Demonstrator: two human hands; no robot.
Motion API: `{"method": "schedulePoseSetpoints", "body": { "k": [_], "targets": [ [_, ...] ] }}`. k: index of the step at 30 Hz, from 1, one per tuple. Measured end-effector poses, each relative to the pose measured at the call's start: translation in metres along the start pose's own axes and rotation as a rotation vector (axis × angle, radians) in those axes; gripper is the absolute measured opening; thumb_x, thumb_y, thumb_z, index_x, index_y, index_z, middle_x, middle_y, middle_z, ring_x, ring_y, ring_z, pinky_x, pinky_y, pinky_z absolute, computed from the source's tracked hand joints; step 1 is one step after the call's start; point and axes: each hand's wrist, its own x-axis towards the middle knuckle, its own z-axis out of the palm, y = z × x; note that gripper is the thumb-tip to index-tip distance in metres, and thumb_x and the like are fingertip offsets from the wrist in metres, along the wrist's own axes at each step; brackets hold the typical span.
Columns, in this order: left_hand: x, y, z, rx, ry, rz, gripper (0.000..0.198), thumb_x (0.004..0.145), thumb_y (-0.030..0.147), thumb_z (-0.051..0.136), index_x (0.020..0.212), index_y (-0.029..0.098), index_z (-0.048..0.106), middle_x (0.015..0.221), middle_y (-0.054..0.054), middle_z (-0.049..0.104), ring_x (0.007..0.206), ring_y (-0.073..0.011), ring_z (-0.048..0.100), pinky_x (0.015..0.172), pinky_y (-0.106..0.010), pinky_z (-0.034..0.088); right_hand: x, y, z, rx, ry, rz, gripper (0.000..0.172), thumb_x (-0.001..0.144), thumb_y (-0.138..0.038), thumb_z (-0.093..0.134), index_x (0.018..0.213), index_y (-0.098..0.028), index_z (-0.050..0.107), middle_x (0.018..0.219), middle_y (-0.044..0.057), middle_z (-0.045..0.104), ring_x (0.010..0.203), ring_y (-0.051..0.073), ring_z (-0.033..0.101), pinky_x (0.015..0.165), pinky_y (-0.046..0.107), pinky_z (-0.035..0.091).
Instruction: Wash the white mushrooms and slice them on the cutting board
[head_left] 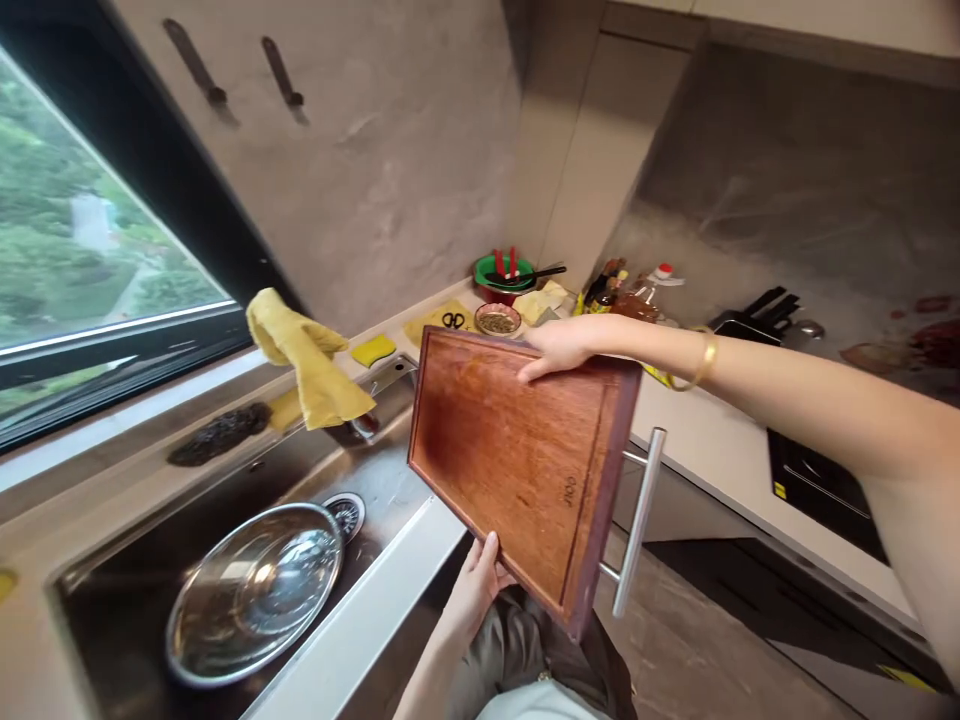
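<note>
A reddish-brown wooden cutting board (510,450) is tilted up in front of me, beside the sink's right end. My right hand (562,345) grips its upper edge, thumb on the face and the other fingers hidden behind. The lower edge rests in my left hand (480,580), whose thumb shows at the front while part of the fingers stays behind the wood. Left of the board, a shiny metal bowl (255,595) lies in the steel sink (382,470), next to the drain strainer (346,515).
A yellow cloth (307,360) hangs over the faucet, with a yellow sponge (373,349) nearby. On the back counter are scissors (453,320), a small dish (497,319) and a green basket (484,270). A metal handle (640,520) juts out right of the board.
</note>
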Motion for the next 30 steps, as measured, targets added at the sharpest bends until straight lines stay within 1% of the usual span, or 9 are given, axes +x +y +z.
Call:
{"method": "schedulePoseSetpoints", "body": {
  "k": [3, 6, 9, 11, 16, 20, 23, 27, 30],
  "targets": [
    [0.026, -0.007, 0.029, 0.172, -0.037, 0.131, 0.045, 0.070, 0.049, 0.069, 0.102, 0.019, 0.058, 0.098, -0.007, 0.065, 0.086, -0.0183, 0.062, 0.069, -0.026, 0.050, -0.028, -0.002, -0.141, -0.248, -0.007, 0.068, 0.033, 0.078, -0.043, 0.060, 0.072, -0.012, 0.064, 0.072, 0.003, 0.065, 0.090, 0.023, 0.065, 0.084, 0.042, 0.046],
    [0.061, -0.018, 0.076, 0.285, -0.103, 0.214, 0.042, 0.067, 0.051, 0.071, 0.090, 0.018, 0.056, 0.074, 0.001, 0.058, 0.055, -0.0079, 0.051, 0.049, -0.019, 0.041, -0.070, 0.012, -0.260, -0.535, -0.182, 0.085, 0.036, 0.066, -0.039, 0.074, 0.086, -0.011, 0.068, 0.092, 0.009, 0.069, 0.091, 0.023, 0.063, 0.084, 0.037, 0.046],
    [0.106, -0.048, 0.138, 0.317, -0.150, 0.231, 0.049, 0.065, 0.053, 0.071, 0.095, 0.020, 0.052, 0.065, 0.005, 0.051, 0.042, -0.0046, 0.039, 0.040, -0.019, 0.033, -0.090, 0.058, -0.342, -0.661, -0.349, 0.082, 0.051, 0.065, -0.044, 0.073, 0.104, -0.012, 0.066, 0.107, 0.012, 0.067, 0.095, 0.024, 0.062, 0.085, 0.034, 0.045],
    [0.142, -0.084, 0.181, 0.332, -0.145, 0.223, 0.051, 0.064, 0.054, 0.072, 0.097, 0.021, 0.051, 0.058, 0.006, 0.048, 0.039, -0.0054, 0.038, 0.039, -0.019, 0.032, -0.083, 0.107, -0.381, -0.763, -0.261, 0.118, 0.047, 0.078, -0.049, 0.059, 0.105, -0.012, 0.065, 0.105, 0.013, 0.068, 0.093, 0.023, 0.063, 0.083, 0.033, 0.045],
    [0.230, -0.192, 0.272, 0.284, 0.034, 0.192, 0.055, 0.059, 0.058, 0.073, 0.095, 0.022, 0.052, 0.054, 0.006, 0.044, 0.040, -0.0086, 0.042, 0.039, -0.022, 0.036, -0.035, 0.241, -0.441, -0.959, 0.055, 0.317, 0.057, 0.085, -0.059, 0.039, 0.108, -0.015, 0.067, 0.105, 0.017, 0.068, 0.095, 0.026, 0.064, 0.083, 0.034, 0.045],
    [0.277, -0.252, 0.307, 0.259, 0.174, 0.123, 0.056, 0.055, 0.065, 0.072, 0.086, 0.023, 0.051, 0.055, 0.005, 0.043, 0.042, -0.0108, 0.047, 0.040, -0.024, 0.042, -0.002, 0.322, -0.464, -1.000, -0.013, 0.389, 0.058, 0.081, -0.064, 0.041, 0.102, -0.018, 0.070, 0.097, 0.015, 0.071, 0.089, 0.026, 0.067, 0.076, 0.032, 0.045],
    [0.300, -0.274, 0.315, 0.274, 0.231, 0.086, 0.060, 0.055, 0.067, 0.070, 0.090, 0.023, 0.049, 0.056, 0.005, 0.045, 0.043, -0.0115, 0.051, 0.042, -0.024, 0.046, 0.017, 0.370, -0.473, -0.970, -0.070, 0.371, 0.057, 0.082, -0.065, 0.038, 0.097, -0.022, 0.072, 0.091, 0.012, 0.072, 0.084, 0.025, 0.067, 0.071, 0.030, 0.045],
    [0.324, -0.283, 0.315, 0.373, 0.239, 0.007, 0.071, 0.058, 0.074, 0.061, 0.101, 0.019, 0.046, 0.056, 0.005, 0.049, 0.046, -0.0131, 0.055, 0.046, -0.026, 0.049, 0.043, 0.419, -0.484, -0.996, -0.119, 0.111, 0.058, 0.083, -0.062, 0.036, 0.076, -0.020, 0.074, 0.076, 0.009, 0.071, 0.082, 0.023, 0.065, 0.076, 0.030, 0.045],
    [0.341, -0.287, 0.315, 0.456, 0.232, -0.112, 0.073, 0.052, 0.082, 0.055, 0.083, 0.016, 0.051, 0.051, 0.002, 0.052, 0.042, -0.0122, 0.052, 0.044, -0.026, 0.046, 0.051, 0.447, -0.490, -1.059, -0.134, -0.042, 0.061, 0.082, -0.062, 0.034, 0.069, -0.017, 0.073, 0.066, 0.009, 0.067, 0.074, 0.024, 0.062, 0.074, 0.033, 0.045]
  ]
}}
